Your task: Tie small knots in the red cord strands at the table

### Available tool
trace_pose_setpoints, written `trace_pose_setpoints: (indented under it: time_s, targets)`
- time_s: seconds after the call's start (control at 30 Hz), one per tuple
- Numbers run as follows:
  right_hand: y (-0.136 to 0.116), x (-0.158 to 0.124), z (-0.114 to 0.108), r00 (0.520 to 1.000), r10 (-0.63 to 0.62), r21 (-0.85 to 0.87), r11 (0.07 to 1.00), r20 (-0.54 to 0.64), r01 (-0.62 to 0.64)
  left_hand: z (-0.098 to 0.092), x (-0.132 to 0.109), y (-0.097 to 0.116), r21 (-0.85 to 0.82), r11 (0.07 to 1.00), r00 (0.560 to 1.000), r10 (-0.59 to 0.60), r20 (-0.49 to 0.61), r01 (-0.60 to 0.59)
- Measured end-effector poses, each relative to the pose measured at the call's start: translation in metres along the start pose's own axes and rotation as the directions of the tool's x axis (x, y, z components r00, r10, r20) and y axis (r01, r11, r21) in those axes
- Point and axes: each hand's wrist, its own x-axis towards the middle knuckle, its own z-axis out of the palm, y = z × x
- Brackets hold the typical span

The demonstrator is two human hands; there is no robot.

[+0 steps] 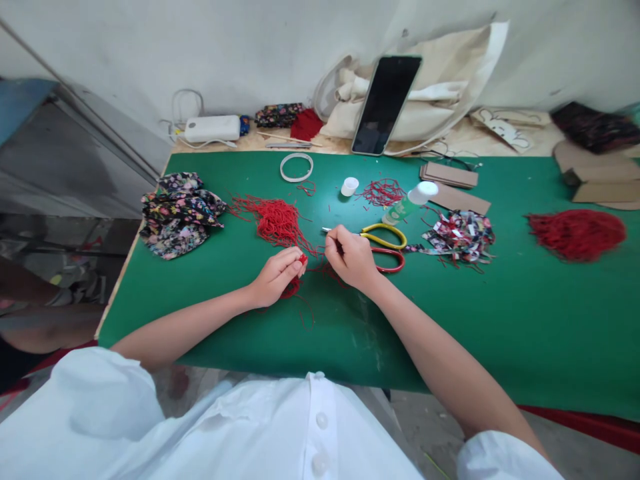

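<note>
The left hand (274,277) pinches a small red bundle (303,258) at its fingertips, fingers curled nearly closed, more red cord (291,288) bunched beneath the palm. Just beside it, the right hand (351,257) is closed over fine red strands; what it grips is hidden. Both rest on the green table (500,320). Right behind lie yellow-handled scissors (383,235) and a red cord pile (275,220); farther back, a glue bottle (407,203) and a propped phone (385,103).
</note>
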Motion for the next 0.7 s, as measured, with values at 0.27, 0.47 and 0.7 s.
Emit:
trace_pose_setpoints:
  time_s: [0.27, 0.47, 0.7]
  targets:
    - [-0.0021, 0.0002, 0.0044, 0.985, 0.062, -0.1, 0.994, 0.16, -0.046, -0.001, 0.0011, 0.0025, 0.069, 0.997, 1.0, -0.029, -0.008, 0.03]
    - [-0.0028, 0.002, 0.0079, 0.954, 0.091, -0.219, 0.975, 0.285, -0.028, 0.0, -0.0021, -0.0028, -0.002, 0.995, 0.995, -0.101, 0.028, 0.101]
    - [-0.0052, 0.0041, 0.0079, 0.929, 0.108, -0.307, 0.952, 0.353, 0.006, 0.0002, -0.0027, -0.0025, -0.06, 0.987, 0.987, -0.147, 0.071, 0.152]
